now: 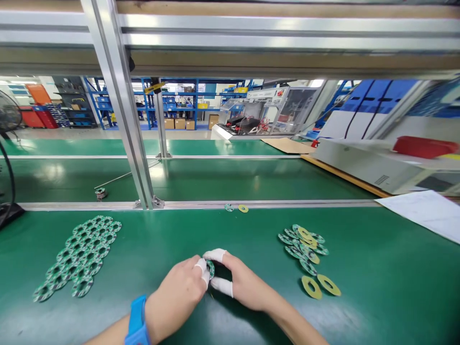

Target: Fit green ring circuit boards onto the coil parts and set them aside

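Both hands meet low in the middle of the green table (251, 230). The left hand (179, 294) and the right hand (244, 285) pinch one small green ring board (211, 268) between white-capped fingertips (215, 255); the fingers cover most of the ring, so its full outline and face are hard to make out. A blue wristband (137, 320) sits on the left wrist. To the left lies a spread of green rings (79, 256), overlapping one another. To the right lies a smaller heap of green rings and yellow discs (305, 247), with two yellow rings (320, 286) just beside it. A white sheet (424, 213) is cut off by the right edge.
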### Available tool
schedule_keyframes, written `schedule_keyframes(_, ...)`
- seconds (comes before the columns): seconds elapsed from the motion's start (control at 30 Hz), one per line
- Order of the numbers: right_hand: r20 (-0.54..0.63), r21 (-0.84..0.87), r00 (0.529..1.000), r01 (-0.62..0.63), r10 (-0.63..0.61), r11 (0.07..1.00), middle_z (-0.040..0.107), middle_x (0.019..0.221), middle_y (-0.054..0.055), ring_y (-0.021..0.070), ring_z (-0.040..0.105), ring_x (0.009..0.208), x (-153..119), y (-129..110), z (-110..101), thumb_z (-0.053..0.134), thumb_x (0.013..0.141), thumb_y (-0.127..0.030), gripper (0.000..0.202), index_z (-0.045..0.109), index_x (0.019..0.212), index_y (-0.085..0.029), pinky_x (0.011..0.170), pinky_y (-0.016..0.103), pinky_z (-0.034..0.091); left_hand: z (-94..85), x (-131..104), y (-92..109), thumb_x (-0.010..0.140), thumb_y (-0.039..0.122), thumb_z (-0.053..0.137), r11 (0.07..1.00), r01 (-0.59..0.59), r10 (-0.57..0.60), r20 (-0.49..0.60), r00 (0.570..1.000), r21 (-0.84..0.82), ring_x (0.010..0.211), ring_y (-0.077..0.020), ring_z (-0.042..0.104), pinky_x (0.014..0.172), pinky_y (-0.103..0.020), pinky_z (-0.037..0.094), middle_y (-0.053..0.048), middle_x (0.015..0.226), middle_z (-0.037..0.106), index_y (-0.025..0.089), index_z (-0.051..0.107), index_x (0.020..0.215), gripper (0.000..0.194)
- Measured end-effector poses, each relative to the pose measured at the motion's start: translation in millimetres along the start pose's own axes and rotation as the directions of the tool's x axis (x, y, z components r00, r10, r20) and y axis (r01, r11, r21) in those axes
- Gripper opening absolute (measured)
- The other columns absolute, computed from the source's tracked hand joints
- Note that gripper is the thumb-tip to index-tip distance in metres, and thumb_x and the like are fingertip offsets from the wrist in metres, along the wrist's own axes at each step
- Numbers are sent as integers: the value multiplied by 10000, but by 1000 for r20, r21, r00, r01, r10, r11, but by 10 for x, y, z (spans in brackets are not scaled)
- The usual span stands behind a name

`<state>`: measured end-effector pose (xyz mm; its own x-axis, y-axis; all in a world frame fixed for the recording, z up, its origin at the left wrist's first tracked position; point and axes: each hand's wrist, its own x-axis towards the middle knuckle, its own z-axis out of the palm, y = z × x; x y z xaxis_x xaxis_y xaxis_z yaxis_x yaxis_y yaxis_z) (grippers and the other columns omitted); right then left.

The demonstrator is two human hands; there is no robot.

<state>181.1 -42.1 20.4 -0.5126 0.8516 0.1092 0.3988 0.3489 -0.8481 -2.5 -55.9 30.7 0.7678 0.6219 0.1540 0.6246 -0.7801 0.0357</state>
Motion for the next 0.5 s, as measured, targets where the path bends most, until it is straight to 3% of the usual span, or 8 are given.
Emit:
schedule_keyframes(0.13,-46,2,999,17,-17,1000,616,1058,96,224,566,972,-6,67,59,566,736,-147,328,586,1063,-171,894,402,449,66,-35,-3,831,1,399,994,-55,66,-120,991,92,734,-200,585,641,-311,536,-64,760,594,118,570,748,223)
schedule_keyframes(0.3,-156,-47,988,17,-24,999,577,1141,128,248,530,1064,-119,128,246,496,778,-143,392,536,1167,-165,946,448,417,190,-113,18,815,-22,365,977,-90,140,-257,956,195,944,-230,604,825,-327,534,-87,820,639,109,608,795,276)
schedule_keyframes(0.4,-179,-46,984,-11,3,999,531,1229,152,273,486,1140,-198,139,284,525,769,-184,492,479,1257,-153,989,471,378,288,-120,39,810,-6,395,976,-84,129,-225,966,201,1026,-265,583,838,-351,530,-116,895,648,101,620,832,249)
schedule_keyframes(0.5,-284,87,954,-78,100,993,621,1034,121,248,590,929,-199,173,286,528,782,-274,385,566,1148,-161,858,416,474,261,-95,15,811,8,428,992,-40,54,-118,992,116,1021,-261,582,847,-353,519,-112,898,649,114,628,848,229)
